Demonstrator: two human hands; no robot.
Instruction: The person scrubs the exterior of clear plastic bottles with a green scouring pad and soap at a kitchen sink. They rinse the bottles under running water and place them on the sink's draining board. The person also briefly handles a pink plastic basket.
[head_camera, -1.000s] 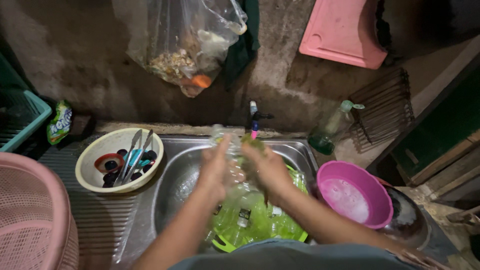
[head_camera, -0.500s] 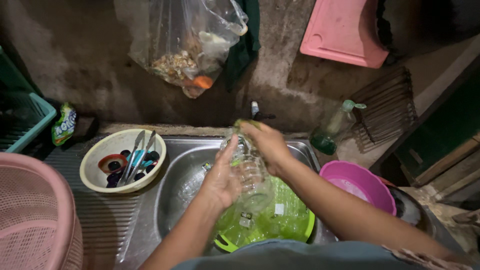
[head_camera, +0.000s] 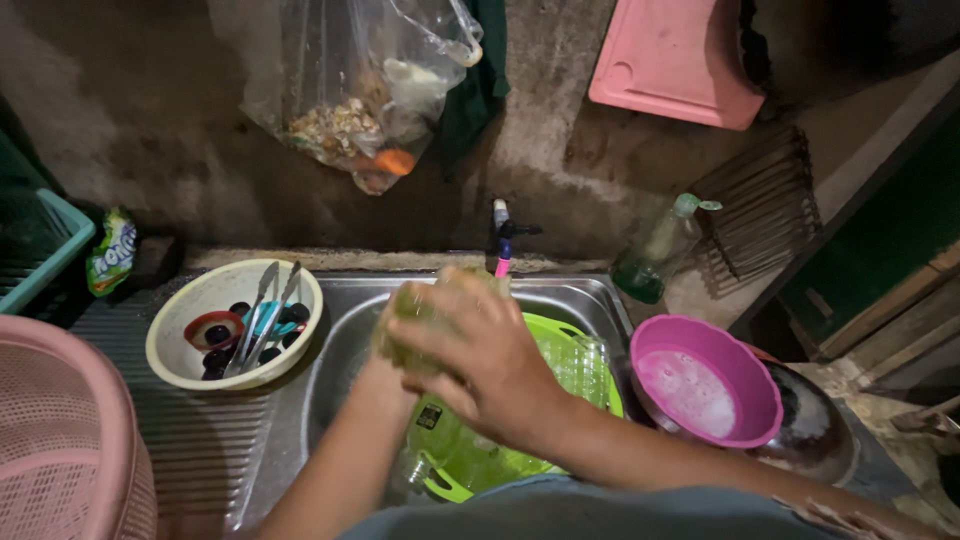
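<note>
Over the steel sink (head_camera: 345, 300) both my hands hold a clear, greenish container (head_camera: 412, 308) just below the wall tap (head_camera: 503, 240). My right hand (head_camera: 490, 365) wraps over its near side and covers most of it. My left hand (head_camera: 385, 352) grips it from the left and below; only its edge and wrist show behind the right hand. Under the hands a lime-green plastic basin (head_camera: 585, 368) lies in the sink with clear items in it.
A cream bowl (head_camera: 180, 360) with tongs and small dark pieces sits left of the sink. A pink bowl (head_camera: 745, 372) of soapy water rests on a dark pot (head_camera: 825, 425) at right. Pink basket (head_camera: 50, 440), teal crate (head_camera: 45, 255), soap bottle (head_camera: 655, 255), hanging plastic bag (head_camera: 350, 90), pink board (head_camera: 680, 60).
My right hand has slid down over the container and now covers it. My left hand, open on its side before, is tucked behind the right hand. The view shifted slightly.
</note>
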